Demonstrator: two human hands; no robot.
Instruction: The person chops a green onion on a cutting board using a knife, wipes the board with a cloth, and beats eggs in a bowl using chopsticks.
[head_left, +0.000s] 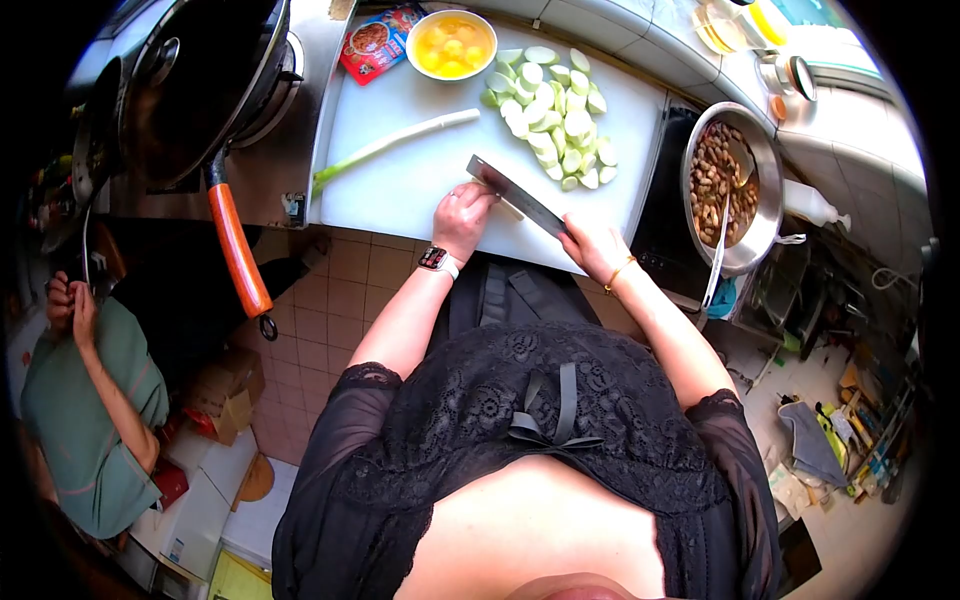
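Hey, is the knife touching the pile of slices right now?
Apart. The head view shows bare white board between the knife and the slices.

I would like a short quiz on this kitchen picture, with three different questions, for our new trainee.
1. What does the person's right hand hold?
2. True or false: a watch is worn on the right arm.
3. Fill in: the red packet lies beside the white bowl of ____.

Key:
1. A knife.
2. False; the watch is on the left arm.
3. Eggs.
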